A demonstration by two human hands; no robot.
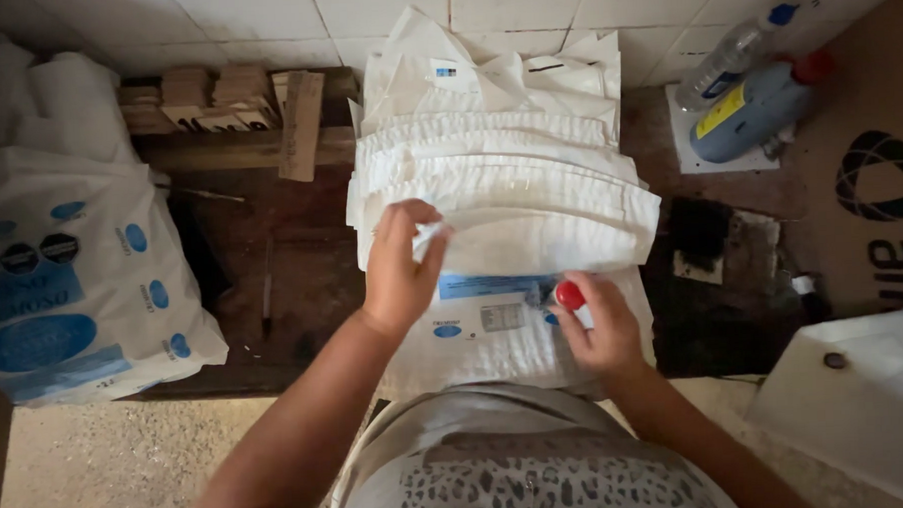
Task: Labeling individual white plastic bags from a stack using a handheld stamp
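Our left hand [400, 271] pinches the near white folded paper bag's [531, 236] flap up off the overlapped stack — our right hand [599, 324] grips a small red-capped tube [569, 295] beside it.

White tiled wall [263, 15], dark wooden table [302, 279], gritty floor [109, 466]

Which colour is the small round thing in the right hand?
Red, held in the right hand; seen in the head view.

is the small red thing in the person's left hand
No, the red-topped object is at the fingers of the right hand; the left hand touches the white bags.
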